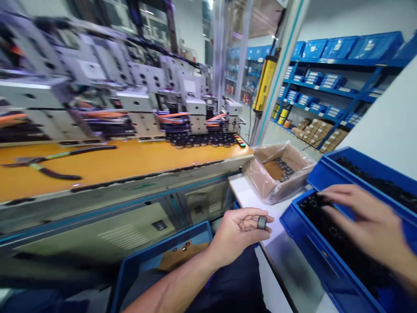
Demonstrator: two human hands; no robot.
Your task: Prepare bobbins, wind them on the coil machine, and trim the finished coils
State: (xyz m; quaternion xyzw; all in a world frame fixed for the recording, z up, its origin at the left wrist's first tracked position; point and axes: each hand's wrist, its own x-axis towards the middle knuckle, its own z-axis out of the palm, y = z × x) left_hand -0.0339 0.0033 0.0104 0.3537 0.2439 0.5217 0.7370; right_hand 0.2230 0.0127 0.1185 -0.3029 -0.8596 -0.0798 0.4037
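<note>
My left hand (243, 228) is closed around a small dark round cap (261, 222) with a ridged-looking side, held between thumb and fingers above the white table's edge. My right hand (365, 221) reaches over the nearer blue bin (321, 254); it is smeared by motion. Its thumb and fingertips are apart, right at the small black parts (335, 234) heaped in that bin. Whether a fingertip touches one of them is hard to make out.
Behind it stands a second blue bin (329, 163) of black parts. A plastic-lined carton (265, 184) holds grey pieces. On the orange bench (137, 161) lie pliers (58, 158) and a row of black round parts (202, 140) before machine fixtures (140, 104). Below sits another blue bin (163, 243).
</note>
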